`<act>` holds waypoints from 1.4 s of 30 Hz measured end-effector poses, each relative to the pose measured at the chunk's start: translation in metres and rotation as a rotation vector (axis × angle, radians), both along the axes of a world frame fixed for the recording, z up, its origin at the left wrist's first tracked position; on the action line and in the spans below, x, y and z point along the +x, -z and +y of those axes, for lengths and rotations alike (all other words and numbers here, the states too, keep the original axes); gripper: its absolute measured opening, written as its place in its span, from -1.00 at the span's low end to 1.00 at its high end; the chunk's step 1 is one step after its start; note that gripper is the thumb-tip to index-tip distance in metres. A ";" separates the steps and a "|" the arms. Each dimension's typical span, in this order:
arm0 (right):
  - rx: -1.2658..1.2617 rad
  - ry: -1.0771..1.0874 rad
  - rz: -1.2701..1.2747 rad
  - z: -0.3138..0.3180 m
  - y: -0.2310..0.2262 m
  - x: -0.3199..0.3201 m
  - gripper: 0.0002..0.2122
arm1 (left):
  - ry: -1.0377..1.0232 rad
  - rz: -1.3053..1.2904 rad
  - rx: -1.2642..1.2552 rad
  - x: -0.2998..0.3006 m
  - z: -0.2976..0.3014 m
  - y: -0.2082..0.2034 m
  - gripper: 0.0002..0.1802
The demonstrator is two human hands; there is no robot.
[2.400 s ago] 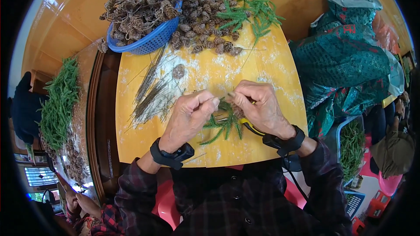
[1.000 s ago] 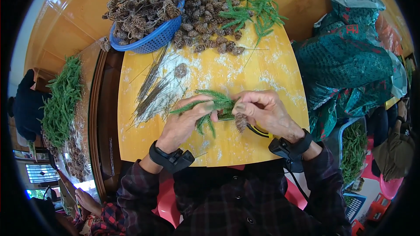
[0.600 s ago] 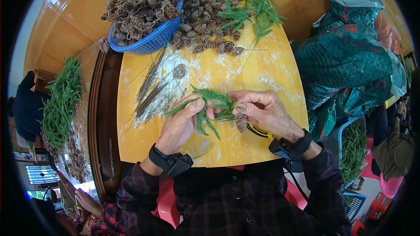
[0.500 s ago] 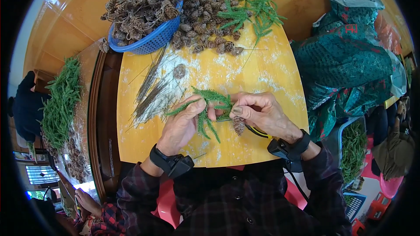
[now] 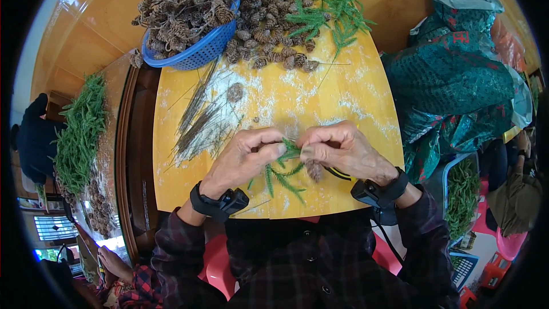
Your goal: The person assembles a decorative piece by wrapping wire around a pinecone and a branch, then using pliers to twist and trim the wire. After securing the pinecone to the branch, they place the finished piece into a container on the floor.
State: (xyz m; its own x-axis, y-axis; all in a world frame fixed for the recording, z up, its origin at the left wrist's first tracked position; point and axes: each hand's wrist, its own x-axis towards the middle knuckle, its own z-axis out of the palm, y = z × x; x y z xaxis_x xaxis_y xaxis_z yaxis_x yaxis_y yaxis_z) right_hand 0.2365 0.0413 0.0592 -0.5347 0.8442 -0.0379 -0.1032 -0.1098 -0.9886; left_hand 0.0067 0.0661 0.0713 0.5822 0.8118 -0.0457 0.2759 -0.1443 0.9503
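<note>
The bare left hand (image 5: 246,151), black-strapped at the wrist, is now rolled over compared with half a second ago: thumb and forefinger are closed narrowly beside a green, needled sprig (image 5: 286,182), though what is pinched there is hidden. By the bare right hand (image 5: 343,151), kept close by, the upper end of a brown, scaly pine cone (image 5: 314,172) is gripped. The sprig's tips are swung down and rightward, no longer spread over the left fingers. Both pieces are thus judged to be worked at one spot, above the near half of a yellow wooden bench (image 5: 366,194).

Counted by size: one bench; one blue perforated plastic basket (image 5: 197,54), heaped with cones; two hands; one bunch of green sprigs (image 5: 343,28) at the far edge, its number unclear; dark, thin, straight stems (image 5: 200,120), too overlapped to be counted; one sprig and one cone in hand; one round brown cone (image 5: 235,92) lying apart.
</note>
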 end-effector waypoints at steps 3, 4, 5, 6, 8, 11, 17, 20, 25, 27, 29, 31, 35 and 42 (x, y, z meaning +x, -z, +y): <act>0.010 0.196 0.076 -0.002 -0.005 0.004 -0.88 | -0.039 0.033 -0.088 -0.001 0.000 -0.007 -0.84; 0.019 0.273 0.132 -0.002 -0.007 0.007 -0.89 | -0.039 0.034 -0.090 0.000 0.000 -0.002 -0.84; 0.020 0.271 0.132 -0.004 -0.009 0.006 -0.89 | -0.098 -0.044 -0.096 -0.001 -0.001 0.004 -0.85; 0.009 0.341 0.105 -0.006 -0.011 0.006 -0.90 | -0.157 -0.122 -0.101 -0.001 -0.002 0.006 -0.86; -0.003 0.415 0.076 -0.012 -0.012 0.005 -0.90 | -0.188 -0.134 -0.099 0.001 -0.004 0.006 -0.86; 0.108 0.434 0.005 -0.021 -0.015 -0.001 -0.92 | -0.240 -0.148 -0.093 0.003 -0.007 0.009 -0.86; 0.671 0.487 -0.360 -0.031 -0.030 -0.013 -0.93 | -0.283 -0.155 -0.087 0.006 -0.013 0.009 -0.83; 0.665 0.512 -0.339 -0.032 -0.020 -0.020 -0.89 | -0.294 -0.160 -0.063 0.007 -0.017 0.007 -0.82; 0.665 0.505 -0.439 -0.025 -0.014 -0.020 -0.89 | -0.275 -0.204 0.094 0.010 -0.021 0.008 -0.82; 0.651 0.506 -0.459 -0.025 -0.013 -0.018 -0.91 | -0.239 -0.148 0.162 0.010 -0.021 0.007 -0.81; 0.633 0.501 -0.464 -0.024 -0.013 -0.018 -0.92 | -0.244 -0.146 0.160 0.010 -0.021 0.009 -0.81; 0.616 0.497 -0.467 -0.023 -0.013 -0.017 -0.93 | -0.250 -0.144 0.160 0.011 -0.021 0.009 -0.81; 0.587 0.480 -0.446 -0.022 -0.011 -0.018 -0.94 | -0.253 -0.110 0.173 0.010 -0.022 0.007 -0.82; 0.597 0.434 -0.473 -0.022 -0.014 -0.016 -0.97 | -0.256 -0.115 0.091 0.009 -0.024 0.008 -0.81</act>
State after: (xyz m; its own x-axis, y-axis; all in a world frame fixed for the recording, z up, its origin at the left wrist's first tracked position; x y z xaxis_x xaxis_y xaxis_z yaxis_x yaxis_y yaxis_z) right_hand 0.2205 0.0194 0.0731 -0.2016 0.9191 0.3385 0.4197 0.3933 -0.8180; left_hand 0.0159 0.0425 0.0628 0.3546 0.9308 0.0884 0.2055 -0.1698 0.9638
